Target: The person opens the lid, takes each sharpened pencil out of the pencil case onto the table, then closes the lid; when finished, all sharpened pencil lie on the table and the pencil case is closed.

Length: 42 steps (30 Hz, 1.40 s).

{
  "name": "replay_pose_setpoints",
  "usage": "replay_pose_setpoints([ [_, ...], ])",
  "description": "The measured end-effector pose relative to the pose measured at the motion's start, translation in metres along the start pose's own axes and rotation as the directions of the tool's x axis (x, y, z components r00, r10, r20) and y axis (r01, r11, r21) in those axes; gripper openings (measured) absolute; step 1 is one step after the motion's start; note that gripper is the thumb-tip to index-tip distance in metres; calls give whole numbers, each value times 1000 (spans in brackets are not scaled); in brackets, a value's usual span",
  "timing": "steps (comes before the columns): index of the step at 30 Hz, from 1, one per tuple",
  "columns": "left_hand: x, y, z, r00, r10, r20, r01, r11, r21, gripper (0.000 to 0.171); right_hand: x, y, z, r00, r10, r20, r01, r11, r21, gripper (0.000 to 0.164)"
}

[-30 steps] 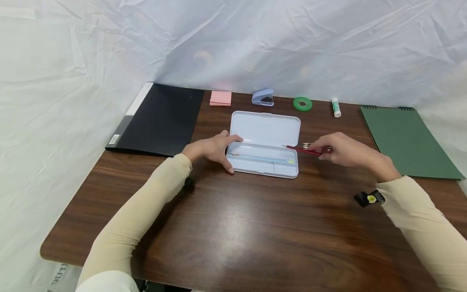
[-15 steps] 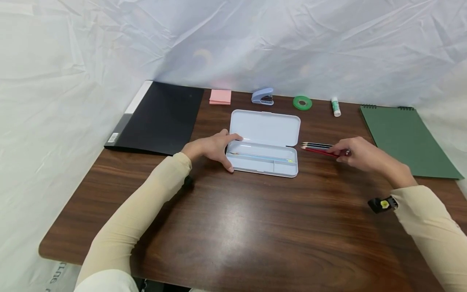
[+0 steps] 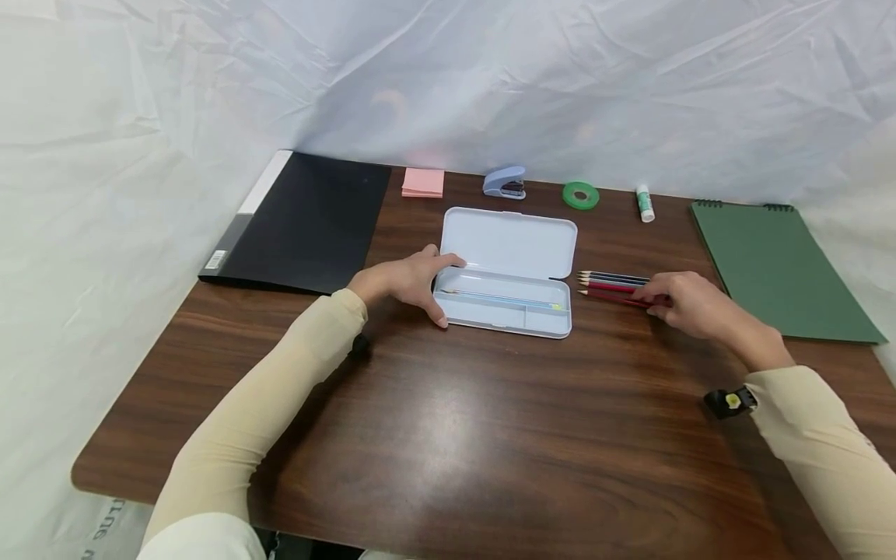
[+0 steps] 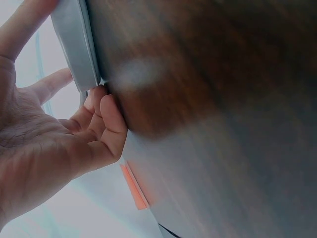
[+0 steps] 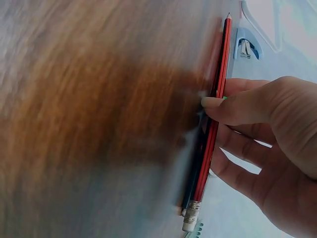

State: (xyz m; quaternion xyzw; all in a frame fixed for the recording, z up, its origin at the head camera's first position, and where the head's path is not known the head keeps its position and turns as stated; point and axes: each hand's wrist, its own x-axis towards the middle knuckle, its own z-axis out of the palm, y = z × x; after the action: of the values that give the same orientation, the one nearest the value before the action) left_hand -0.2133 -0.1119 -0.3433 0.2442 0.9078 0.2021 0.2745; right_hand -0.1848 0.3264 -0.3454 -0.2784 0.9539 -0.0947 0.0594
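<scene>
A white pencil case point(image 3: 507, 243) lies with its lid raised, a light blue pencil point(image 3: 500, 298) inside. My left hand point(image 3: 413, 284) holds the case's left end, thumb at the front corner and a finger near the hinge. In the left wrist view, other fingers of the left hand point(image 4: 64, 114) curl beside the grey-looking case edge point(image 4: 78, 47). To the right of the case, my right hand point(image 3: 693, 306) pinches a red pencil point(image 3: 616, 299) between thumb and fingers. Several pencils point(image 3: 609, 278) lie side by side just behind it, tips leftward, their rear ends hidden by the hand.
Along the back stand pink sticky notes point(image 3: 423, 183), a lilac stapler point(image 3: 504, 183), a green tape roll point(image 3: 580, 195) and a glue stick point(image 3: 645, 204). A black folder point(image 3: 308, 222) lies left, a green spiral pad point(image 3: 780, 272) right. White sheeting point(image 3: 448, 85) rises behind the table.
My right hand has drawn the red pencil rightward, away from the case's right edge, then slightly toward me, in front of the other pencils. The left hand stays on the case.
</scene>
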Motion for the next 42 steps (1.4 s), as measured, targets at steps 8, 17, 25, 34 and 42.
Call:
replay_pose_setpoints([
  [8,-1,1,-4,1000,1,-4,-1,1000,10,103,0,2,0,1000,12,-24,-13,1000,-20,27],
  [17,-1,1,-5,1000,5,-9,-5,1000,11,103,1,7,-3,998,46,-43,-48,998,-39,30],
  [25,-1,0,-4,1000,9,-11,-8,1000,12,104,6,5,-5,997,60,-47,-62,997,-51,28],
  [34,-1,0,-2,1000,8,2,-8,1000,-1,104,10,3,-5,997,71,-12,-72,995,-66,28],
  [42,1,1,0,1000,-4,7,4,1000,5,104,9,7,-3,997,64,-33,-66,994,-90,29],
])
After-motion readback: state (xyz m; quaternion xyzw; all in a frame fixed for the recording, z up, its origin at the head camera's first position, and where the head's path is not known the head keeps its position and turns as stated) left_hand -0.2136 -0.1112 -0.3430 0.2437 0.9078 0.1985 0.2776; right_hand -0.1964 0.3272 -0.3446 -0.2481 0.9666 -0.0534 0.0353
